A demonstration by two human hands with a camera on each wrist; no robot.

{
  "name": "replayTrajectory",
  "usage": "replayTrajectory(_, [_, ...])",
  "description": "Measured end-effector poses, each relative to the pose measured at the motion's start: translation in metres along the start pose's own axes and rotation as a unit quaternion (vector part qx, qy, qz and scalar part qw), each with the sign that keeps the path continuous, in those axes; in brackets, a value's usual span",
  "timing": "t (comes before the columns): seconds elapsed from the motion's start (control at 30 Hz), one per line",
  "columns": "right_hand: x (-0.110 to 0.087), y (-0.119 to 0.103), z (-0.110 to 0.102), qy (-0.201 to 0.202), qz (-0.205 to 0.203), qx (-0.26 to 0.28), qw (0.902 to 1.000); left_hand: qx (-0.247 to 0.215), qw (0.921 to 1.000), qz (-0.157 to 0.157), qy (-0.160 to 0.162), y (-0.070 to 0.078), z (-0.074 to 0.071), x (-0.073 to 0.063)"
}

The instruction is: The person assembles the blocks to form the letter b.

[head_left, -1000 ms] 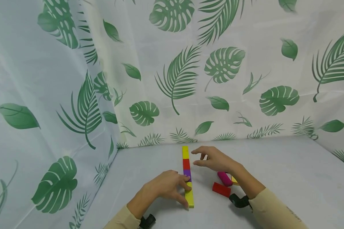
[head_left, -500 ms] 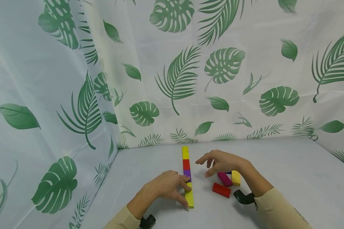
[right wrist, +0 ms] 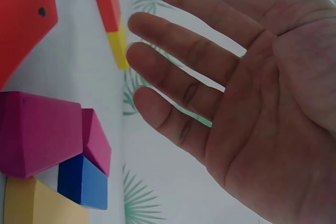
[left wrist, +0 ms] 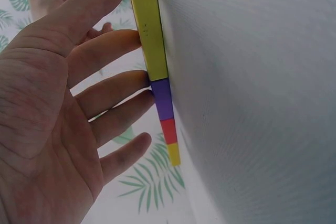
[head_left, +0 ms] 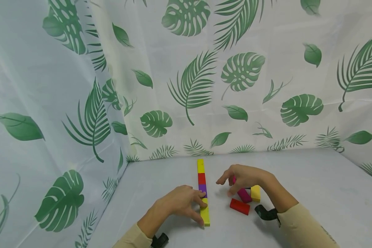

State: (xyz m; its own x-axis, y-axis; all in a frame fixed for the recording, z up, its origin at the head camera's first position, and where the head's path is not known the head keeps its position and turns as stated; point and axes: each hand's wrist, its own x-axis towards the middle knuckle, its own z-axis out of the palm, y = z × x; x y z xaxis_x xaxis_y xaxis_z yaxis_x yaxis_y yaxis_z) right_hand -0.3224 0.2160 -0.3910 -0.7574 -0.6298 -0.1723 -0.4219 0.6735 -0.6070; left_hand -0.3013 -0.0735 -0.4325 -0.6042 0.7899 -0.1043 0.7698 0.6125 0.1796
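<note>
A straight row of coloured blocks runs away from me on the white table: yellow (head_left: 200, 166) at the far end, then red (head_left: 202, 178), purple (head_left: 203, 188) and a longer yellow stretch (head_left: 205, 217) nearest me. My left hand (head_left: 180, 202) touches the row's left side with loosely extended fingers, thumb by the near end. In the left wrist view its fingertips meet the yellow and purple blocks. My right hand (head_left: 247, 175) hovers right of the row, holding nothing, its fingers spread in the right wrist view. Below it lies a loose red block (head_left: 240, 206) beside a magenta block (head_left: 244, 195).
A loose yellow block (head_left: 255, 193) lies right of the magenta one. The right wrist view shows a blue block (right wrist: 84, 182) and a second pink block (right wrist: 96, 142) behind. A leaf-printed curtain (head_left: 179, 86) hangs at the back and sides of the table.
My right hand has drawn back to the right and nearer, from beside the row's far end to above the loose blocks. The left hand and the row stay put.
</note>
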Motion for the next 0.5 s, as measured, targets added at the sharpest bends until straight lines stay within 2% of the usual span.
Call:
replayTrajectory(0.13, [-0.002, -0.002, 0.002, -0.017, 0.019, 0.003, 0.9997, -0.002, 1.0000, 0.002, -0.001, 0.000, 0.000, 0.000])
replayTrajectory(0.37, [-0.004, -0.002, 0.010, -0.039, 0.094, -0.004, 0.9948, 0.000, 1.0000, 0.004, -0.001, 0.000, 0.000, 0.000])
replayTrajectory(0.5, [-0.003, -0.001, 0.011, -0.050, 0.101, -0.026, 0.9933, 0.001, 1.0000, 0.002, 0.000, 0.000, 0.000, 0.000])
